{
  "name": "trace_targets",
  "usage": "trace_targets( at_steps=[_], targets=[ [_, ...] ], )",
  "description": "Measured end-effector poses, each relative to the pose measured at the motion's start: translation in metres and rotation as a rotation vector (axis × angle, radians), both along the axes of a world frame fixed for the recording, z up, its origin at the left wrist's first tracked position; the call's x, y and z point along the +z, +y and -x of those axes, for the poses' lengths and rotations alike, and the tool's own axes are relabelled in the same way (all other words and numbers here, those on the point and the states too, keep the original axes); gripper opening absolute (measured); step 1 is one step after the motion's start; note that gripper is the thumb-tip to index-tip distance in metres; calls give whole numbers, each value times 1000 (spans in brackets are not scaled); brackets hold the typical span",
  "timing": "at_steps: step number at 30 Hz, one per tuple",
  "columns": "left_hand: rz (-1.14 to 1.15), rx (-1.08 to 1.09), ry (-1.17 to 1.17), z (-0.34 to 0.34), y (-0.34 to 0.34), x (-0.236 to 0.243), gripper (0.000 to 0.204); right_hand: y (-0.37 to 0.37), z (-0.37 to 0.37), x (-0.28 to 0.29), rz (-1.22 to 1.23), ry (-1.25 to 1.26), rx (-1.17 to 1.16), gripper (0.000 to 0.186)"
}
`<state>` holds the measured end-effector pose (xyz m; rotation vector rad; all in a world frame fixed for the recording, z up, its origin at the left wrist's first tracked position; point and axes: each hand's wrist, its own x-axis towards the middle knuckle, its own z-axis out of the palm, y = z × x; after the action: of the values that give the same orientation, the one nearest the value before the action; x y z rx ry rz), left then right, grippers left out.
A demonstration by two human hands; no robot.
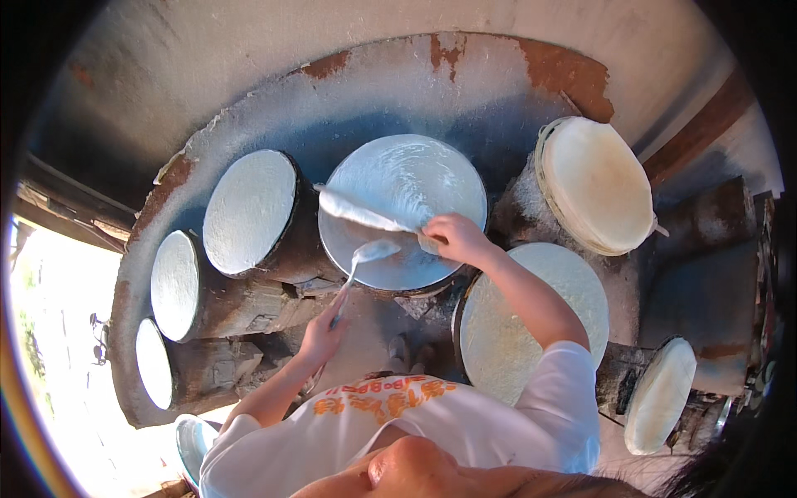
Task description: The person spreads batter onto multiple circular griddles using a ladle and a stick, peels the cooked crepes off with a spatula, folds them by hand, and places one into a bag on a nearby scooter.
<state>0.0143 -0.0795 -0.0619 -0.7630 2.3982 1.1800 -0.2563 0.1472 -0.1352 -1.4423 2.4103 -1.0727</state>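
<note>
1. Main griddle (440, 174): round, mid-view. Clock readings are taken from its centre, 12 being the far side. A streaked white film lies across its upper half; the lower part shows greyer.
2. Right hand (455, 236): at 4 o'clock, closed in a narrow grip on the right end of a long spreader (361, 209).
3. Spreader: heavily coated in white paste, lying across the view of the main griddle from the right hand to the rim between 9 and 10 o'clock.
4. Left hand (322, 332): outside the rim at 7 o'clock, fingers wrapped around the handle of a ladle (378, 251).
5. Ladle: bowl whitened (handle smeared as well), at 7 o'clock within the rim outline, just below the spreader. Contact with the griddle surface cannot be confirmed from this angle.
6. Left side: a white-coated griddle (251, 213) stands at 9 o'clock, just beside the main griddle.
7. Right side: a pale round top (602, 187) sits near 3 o'clock; a broad griddle (535, 319), partly covered by the right arm, lies between 4 and 5 o'clock.
8. Rear: a rust-patched panel (573, 79) curves past 12 o'clock.
</note>
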Motion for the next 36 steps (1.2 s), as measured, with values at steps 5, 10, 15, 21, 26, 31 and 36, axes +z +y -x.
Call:
trace_targets(
  at_steps=[5,10,15,21,26,31,36],
  targets=[
    [19,-38,215,-8,-16,-28,56,-5,45,17,14,-160,-93,33],
    [-192,327,64,-39,-10,-1,54,42,6,35,-110,-281,102,36],
    [-269,433,236,-13,-27,-5,59,43,6,16,-77,-384,-139,39],
    [-309,280,214,-17,-3,0,58,106,-51,10,61,-417,-115,35],
    [-539,245,287,0,10,1,57,79,-102,-6,156,145,-308,35],
    [-581,7,605,-14,-63,93,54,56,-240,-19,372,-120,-576,30],
    [-1019,154,601,-9,-99,116,44,-210,-237,-11,784,-1131,-598,29]
  ],
)
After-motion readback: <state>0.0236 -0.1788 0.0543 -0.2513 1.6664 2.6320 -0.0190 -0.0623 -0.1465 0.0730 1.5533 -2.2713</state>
